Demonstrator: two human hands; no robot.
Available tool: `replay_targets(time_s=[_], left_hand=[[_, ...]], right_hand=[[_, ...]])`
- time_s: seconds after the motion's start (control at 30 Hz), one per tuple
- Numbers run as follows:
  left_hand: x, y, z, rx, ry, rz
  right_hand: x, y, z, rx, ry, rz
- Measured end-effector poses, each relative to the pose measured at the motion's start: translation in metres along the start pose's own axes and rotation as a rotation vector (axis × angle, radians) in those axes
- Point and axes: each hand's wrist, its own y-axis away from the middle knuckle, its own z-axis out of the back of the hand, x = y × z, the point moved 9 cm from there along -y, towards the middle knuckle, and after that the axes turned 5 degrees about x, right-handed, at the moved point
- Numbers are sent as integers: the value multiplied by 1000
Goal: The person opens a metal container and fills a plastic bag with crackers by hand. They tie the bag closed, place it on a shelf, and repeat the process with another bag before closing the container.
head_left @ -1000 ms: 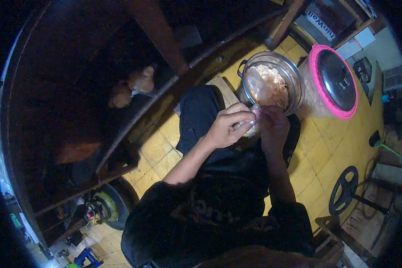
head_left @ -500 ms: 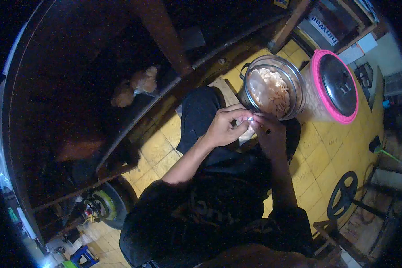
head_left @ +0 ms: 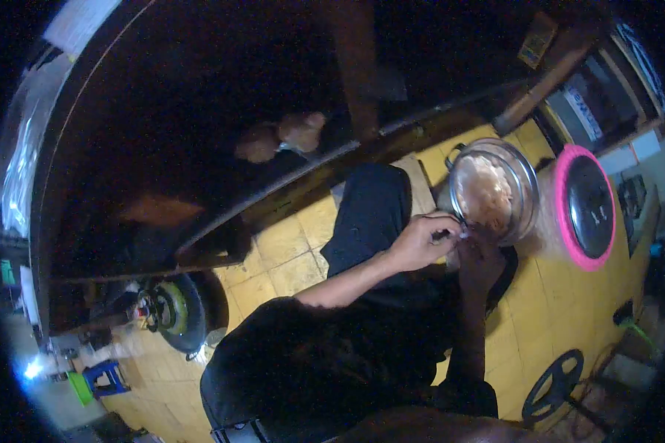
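My left hand is closed in a pinch, thumb against fingers, in front of the metal pot. Close against it, my right hand is in shadow, its fingers bent inward to the same spot. Between the fingertips shows a bit of a small pale plastic bag; most of it is hidden by the hands and blurred. Just beyond the hands stands the round metal pot with a side handle, holding pale, chip-like pieces and a brownish patch.
Right of the pot stands a container with a pink-rimmed dark lid. A wooden board lies by my knee. Tied brown bags rest on the dark shelf at left. A black wheel stands lower right on yellow tiles.
The view has swung, so pot, container and hands appear farther right and lower. Both hands stay together in a pinch; the pale bag shows less than before.
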Motion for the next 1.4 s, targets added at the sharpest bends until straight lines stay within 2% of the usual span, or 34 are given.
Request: replay_targets(time_s=[0.03,0.07,0.13,0.17,0.2,0.27,0.33,0.47,0.53,0.67,0.73,0.8,0.87,0.9,0.93,0.97,1.03,1.07,1.13,1.17,1.23,1.37,1.4], left_hand=[[3,2,1,19,-43,42],[5,3,5,4,-54,39],[-4,7,3,37,-259,-78],[-7,9,-1,45,-397,-118],[-6,10,1,34,-399,-115],[-10,15,-5,63,-631,-211],[-8,18,-5,78,-666,-248],[-8,27,-8,123,-752,-340],[-1,31,-8,146,-731,-345],[6,40,-10,184,-679,-323],[17,45,-9,157,-608,-251],[23,44,-4,127,-538,-185],[48,46,11,47,-253,177],[57,47,16,-33,-133,226],[60,47,13,-32,-128,224],[62,48,18,-127,-58,228],[62,51,26,-248,59,304],[64,50,24,-248,59,304],[71,51,25,-343,283,304],[72,53,24,-345,283,303],[55,51,28,-317,163,271],[33,54,35,-282,109,265],[28,54,34,-264,75,254]], right_hand=[[-1,0,-8,121,167,-39],[-2,2,-12,126,159,-22],[-15,9,-17,87,-63,-73],[-16,9,-20,94,-63,-66],[-10,9,-24,107,-57,9],[-1,10,-28,128,-54,90],[-2,12,-36,180,-52,31],[-28,23,-57,326,-16,90],[-4,23,-60,321,112,284],[-9,25,-56,350,-63,325],[-19,27,-69,573,-245,255],[-12,22,-64,572,-199,233],[3,22,-65,580,-155,208],[1,21,-70,565,-139,82],[-6,21,-70,547,-123,-45],[-12,20,-72,545,-119,-46],[15,21,-64,321,293,430],[13,22,-65,320,293,430],[23,23,-63,240,424,473],[27,23,-62,241,424,474],[42,25,-48,97,531,518],[56,27,-48,74,617,539],[52,25,-51,148,616,457]])
